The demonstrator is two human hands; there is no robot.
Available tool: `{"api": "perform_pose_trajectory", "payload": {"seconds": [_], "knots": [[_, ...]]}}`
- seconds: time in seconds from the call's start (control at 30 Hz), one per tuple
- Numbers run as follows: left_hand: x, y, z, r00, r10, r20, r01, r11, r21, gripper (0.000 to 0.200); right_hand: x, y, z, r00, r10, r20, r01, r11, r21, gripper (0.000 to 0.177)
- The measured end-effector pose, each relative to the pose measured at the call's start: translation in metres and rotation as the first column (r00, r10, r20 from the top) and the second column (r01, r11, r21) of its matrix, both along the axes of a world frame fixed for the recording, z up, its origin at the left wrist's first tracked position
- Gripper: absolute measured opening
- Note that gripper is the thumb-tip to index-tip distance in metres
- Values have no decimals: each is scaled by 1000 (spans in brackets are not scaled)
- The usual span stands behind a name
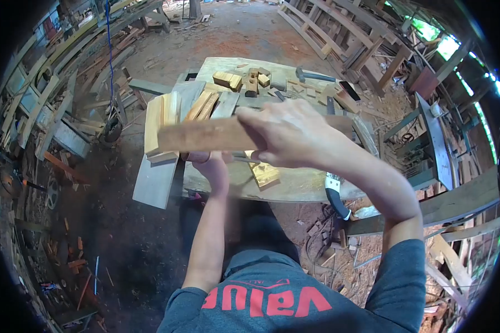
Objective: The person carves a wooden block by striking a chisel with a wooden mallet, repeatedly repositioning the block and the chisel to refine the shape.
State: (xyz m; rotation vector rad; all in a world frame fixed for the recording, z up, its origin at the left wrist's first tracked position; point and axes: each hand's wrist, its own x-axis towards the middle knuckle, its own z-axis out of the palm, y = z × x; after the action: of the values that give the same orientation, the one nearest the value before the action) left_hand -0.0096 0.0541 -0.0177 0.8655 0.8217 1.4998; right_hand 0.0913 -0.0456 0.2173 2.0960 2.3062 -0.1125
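My right hand (291,130) is wrapped round a long brown wooden bar (205,135), raised over the workbench and reaching out to the left. Below it, my left hand (214,161) is closed round what looks like a chisel (197,156), its brown handle to the left and a thin metal shaft to the right. The bar hides part of this tool. Near the shaft, a yellowish wood block (264,173) lies on the bench, partly covered by my right hand.
On the wooden workbench (305,186) lie a hammer (314,75), a phone (349,91) and several wood blocks (228,80). A saw with a black-and-white handle (334,194) sits at the front right edge. Stacked boards (164,119) stand at left; timber (344,28) leans behind.
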Motion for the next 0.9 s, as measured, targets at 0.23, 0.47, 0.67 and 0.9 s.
{"api": "perform_pose_trajectory", "payload": {"seconds": [0.23,0.47,0.67,0.9], "knots": [[-6,-1,-3,921,-16,390,44,997,-62,21,33,-59,-61,839,-198,-508,334,923,192,70],[-21,3,8,868,-1,497,56,994,-96,20,81,-148,-221,333,-641,-692,652,686,-323,77],[-7,-5,19,943,-46,330,82,992,-96,29,51,-191,-253,-100,-651,-753,373,677,-635,59],[5,-17,50,982,-132,-136,164,953,257,23,32,-202,-252,-90,-569,-817,332,757,-563,43]]}}
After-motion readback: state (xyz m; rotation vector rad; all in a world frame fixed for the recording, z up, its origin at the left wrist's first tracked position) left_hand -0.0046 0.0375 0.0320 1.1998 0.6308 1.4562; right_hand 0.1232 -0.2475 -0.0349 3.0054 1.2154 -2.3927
